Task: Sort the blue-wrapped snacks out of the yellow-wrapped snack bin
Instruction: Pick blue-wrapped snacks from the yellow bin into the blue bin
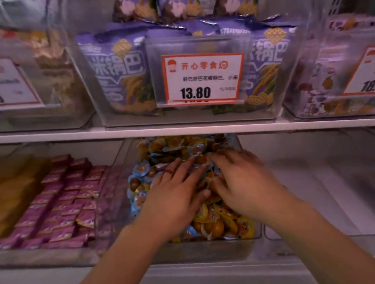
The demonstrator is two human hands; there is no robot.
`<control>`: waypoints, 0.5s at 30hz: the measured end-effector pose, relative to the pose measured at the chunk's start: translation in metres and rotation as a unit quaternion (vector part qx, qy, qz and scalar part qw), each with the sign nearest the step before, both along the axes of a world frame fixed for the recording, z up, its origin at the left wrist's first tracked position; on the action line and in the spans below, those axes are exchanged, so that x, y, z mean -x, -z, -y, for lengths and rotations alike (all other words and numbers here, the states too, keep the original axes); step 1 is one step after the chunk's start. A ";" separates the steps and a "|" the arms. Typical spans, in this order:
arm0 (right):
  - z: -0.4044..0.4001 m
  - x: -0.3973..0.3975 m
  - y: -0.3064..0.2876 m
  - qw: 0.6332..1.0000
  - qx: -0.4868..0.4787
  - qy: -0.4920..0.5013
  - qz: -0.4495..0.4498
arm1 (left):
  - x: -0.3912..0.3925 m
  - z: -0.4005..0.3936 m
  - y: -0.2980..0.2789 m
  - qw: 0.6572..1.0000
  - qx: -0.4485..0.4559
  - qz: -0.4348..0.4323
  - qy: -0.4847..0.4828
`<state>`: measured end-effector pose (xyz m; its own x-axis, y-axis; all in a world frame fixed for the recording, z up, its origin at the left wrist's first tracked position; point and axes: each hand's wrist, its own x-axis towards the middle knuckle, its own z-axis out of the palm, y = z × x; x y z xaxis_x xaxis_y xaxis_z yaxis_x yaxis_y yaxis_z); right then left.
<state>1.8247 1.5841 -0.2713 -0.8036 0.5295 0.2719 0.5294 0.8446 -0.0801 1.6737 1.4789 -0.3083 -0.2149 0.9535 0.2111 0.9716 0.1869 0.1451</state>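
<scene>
Blue-wrapped snacks mixed among yellow-wrapped snacks in bin.

Under the white upper shelf carrying clear tubs, my lower shelf holds the clear snack bin beside a bin of pink packets.

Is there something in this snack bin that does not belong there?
Yes. Blue-wrapped snacks lie mixed among the yellow-wrapped snacks in the clear bin, mostly along its left side. Both hands rest on the pile.
</scene>
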 end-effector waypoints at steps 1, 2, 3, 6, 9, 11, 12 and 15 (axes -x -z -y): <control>-0.002 0.006 0.001 0.999 -0.018 0.011 0.046 | 0.000 -0.001 0.001 1.000 -0.003 -0.001 0.002; -0.004 0.010 0.002 0.996 -0.027 0.022 0.082 | 0.001 0.000 0.002 1.000 -0.012 0.005 0.005; -0.006 0.013 0.003 0.993 -0.034 0.032 0.105 | 0.003 0.001 0.001 1.000 -0.025 0.013 0.011; -0.006 0.014 0.001 0.992 -0.036 0.040 0.116 | 0.010 0.009 -0.001 0.995 -0.071 0.057 0.028; -0.006 0.010 -0.002 0.997 -0.002 0.021 0.072 | 0.019 0.019 -0.003 0.984 -0.105 0.142 0.033; -0.008 0.007 -0.001 0.999 0.051 0.001 -0.001 | 0.025 0.024 -0.007 0.973 -0.116 0.198 0.028; -0.008 0.006 0.000 0.996 0.079 -0.001 -0.043 | 0.027 0.027 -0.010 0.967 -0.120 0.223 0.022; -0.009 0.005 0.002 0.983 0.108 0.028 -0.146 | 0.029 0.030 -0.019 0.932 -0.154 0.327 -0.006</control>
<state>1.8198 1.5933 -0.2734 -0.6752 0.6423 0.3627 0.5029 0.7605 -0.4107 1.6445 1.4493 -0.2891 -0.4048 0.8658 0.2940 0.6542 0.0495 0.7547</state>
